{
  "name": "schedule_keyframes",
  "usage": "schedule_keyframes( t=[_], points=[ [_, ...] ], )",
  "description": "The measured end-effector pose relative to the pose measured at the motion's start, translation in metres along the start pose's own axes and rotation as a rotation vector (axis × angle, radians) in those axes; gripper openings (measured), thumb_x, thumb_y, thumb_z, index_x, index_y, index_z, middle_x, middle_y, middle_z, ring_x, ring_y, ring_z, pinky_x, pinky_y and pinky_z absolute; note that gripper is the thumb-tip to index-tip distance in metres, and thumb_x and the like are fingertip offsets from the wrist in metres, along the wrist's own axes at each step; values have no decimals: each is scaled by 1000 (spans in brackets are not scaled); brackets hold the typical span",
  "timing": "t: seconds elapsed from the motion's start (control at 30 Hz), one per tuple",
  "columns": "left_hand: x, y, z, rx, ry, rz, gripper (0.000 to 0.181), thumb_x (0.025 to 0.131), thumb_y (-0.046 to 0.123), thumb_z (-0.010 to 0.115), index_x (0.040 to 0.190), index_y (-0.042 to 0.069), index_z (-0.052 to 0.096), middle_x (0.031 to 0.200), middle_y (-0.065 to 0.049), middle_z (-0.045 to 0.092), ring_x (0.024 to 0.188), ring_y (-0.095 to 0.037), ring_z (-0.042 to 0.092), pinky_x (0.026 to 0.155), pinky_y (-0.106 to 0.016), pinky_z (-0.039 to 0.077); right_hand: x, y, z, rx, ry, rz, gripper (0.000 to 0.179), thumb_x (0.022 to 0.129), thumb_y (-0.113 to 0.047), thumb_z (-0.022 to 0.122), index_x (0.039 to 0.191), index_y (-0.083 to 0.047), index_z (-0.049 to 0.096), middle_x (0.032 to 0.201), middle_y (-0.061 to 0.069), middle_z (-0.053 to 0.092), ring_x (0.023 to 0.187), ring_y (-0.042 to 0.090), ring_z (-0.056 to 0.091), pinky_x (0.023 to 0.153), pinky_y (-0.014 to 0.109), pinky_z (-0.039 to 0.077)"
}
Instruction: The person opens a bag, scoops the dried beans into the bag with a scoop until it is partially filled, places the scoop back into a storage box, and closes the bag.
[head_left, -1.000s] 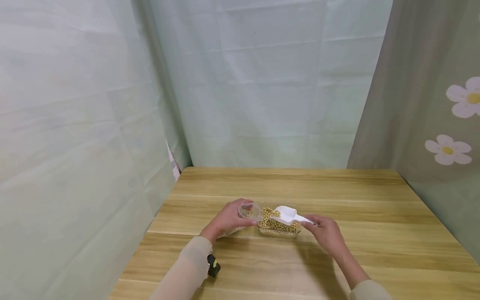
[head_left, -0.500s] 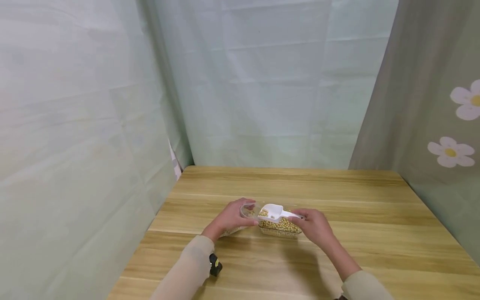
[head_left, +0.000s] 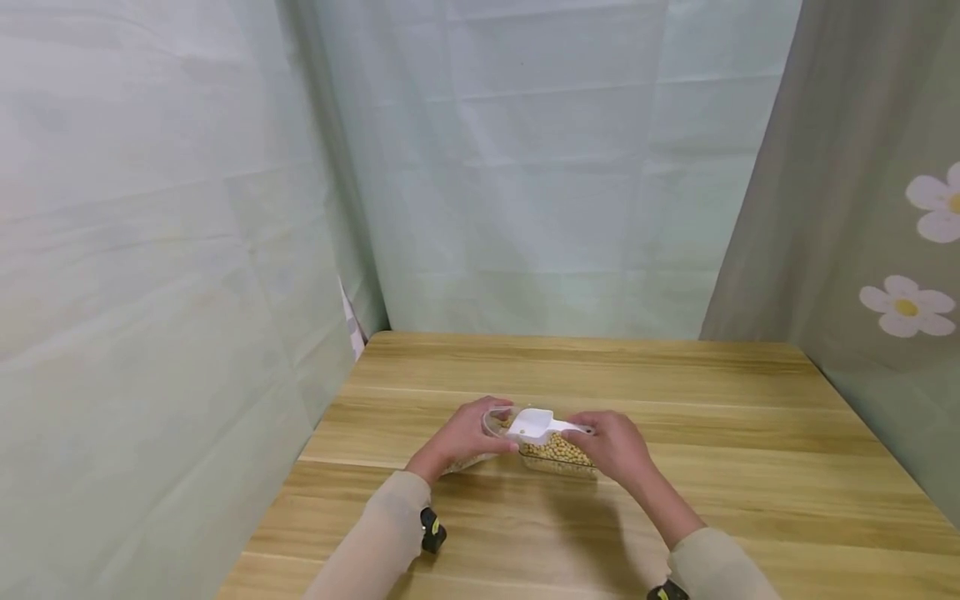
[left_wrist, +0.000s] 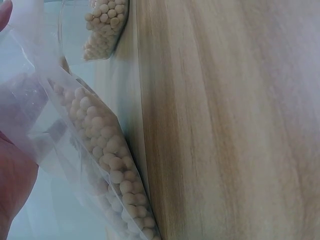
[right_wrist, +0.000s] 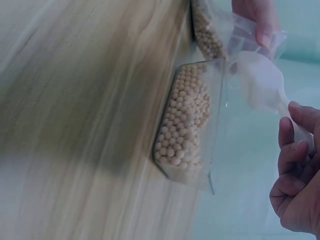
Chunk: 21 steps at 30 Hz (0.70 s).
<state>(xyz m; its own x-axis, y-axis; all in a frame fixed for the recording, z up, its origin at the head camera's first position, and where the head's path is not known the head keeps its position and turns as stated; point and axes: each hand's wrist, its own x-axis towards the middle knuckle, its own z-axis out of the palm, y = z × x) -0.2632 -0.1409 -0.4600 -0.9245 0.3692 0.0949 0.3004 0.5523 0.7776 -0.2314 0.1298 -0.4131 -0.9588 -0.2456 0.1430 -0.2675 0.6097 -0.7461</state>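
Observation:
My left hand (head_left: 461, 433) holds the mouth of a clear plastic bag (left_wrist: 107, 145) of round, pale yellow beans. The bag leans low over the table, its lower part full of beans. With my right hand (head_left: 617, 450) I pinch the handle of a white scoop (head_left: 531, 426) between thumb and fingers. The scoop's front edge tilts down into the bag's opening, and a bean or so shows in its bowl. Below the scoop stands a clear rectangular box (right_wrist: 216, 120) holding beans (right_wrist: 182, 117), its left end right beside the bag.
The wooden table (head_left: 675, 400) extends on all sides of the box. Pale curtains (head_left: 555, 208) hang behind and to the left, and a flowered curtain (head_left: 832, 250) hangs at the right. Dark wrist devices (head_left: 432, 531) sit on the sleeves.
My right hand has carried the scoop left from over the box to the bag's mouth. The beans seen in its bowl have mostly gone from it. My left hand stays nearly still.

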Motion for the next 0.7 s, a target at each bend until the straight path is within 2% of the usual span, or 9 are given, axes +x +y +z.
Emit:
schedule_keyframes(
  t=[0.23,0.37,0.53,0.7],
  points=[
    [0,0,0,-7,-10,12,78,78,37,85,141,5,52,130,-11,63,119,-24,59,95,-40,50,-9,27,-14,116,-7,13,23,91,-23,73,107,-7,77,92,4,71,68,16,52,58,32,43],
    [-1,1,0,6,-7,5,78,78,39,85,141,7,52,130,-9,63,120,-23,59,95,-39,49,-15,48,-24,122,-14,45,29,93,-26,71,112,-5,75,99,5,71,77,17,54,64,32,45],
    [-1,1,0,4,-9,7,78,78,39,84,141,6,52,130,-9,63,121,-23,58,96,-42,49,-20,65,-35,37,-59,36,29,93,-25,71,112,-3,74,95,6,71,77,17,54,66,34,44],
    [0,0,2,12,-6,3,78,77,40,85,141,8,53,129,-8,64,120,-22,58,97,-41,48,-19,69,-46,-80,-109,-64,32,92,-24,71,113,0,73,104,11,73,89,22,65,74,42,52]
  ],
)
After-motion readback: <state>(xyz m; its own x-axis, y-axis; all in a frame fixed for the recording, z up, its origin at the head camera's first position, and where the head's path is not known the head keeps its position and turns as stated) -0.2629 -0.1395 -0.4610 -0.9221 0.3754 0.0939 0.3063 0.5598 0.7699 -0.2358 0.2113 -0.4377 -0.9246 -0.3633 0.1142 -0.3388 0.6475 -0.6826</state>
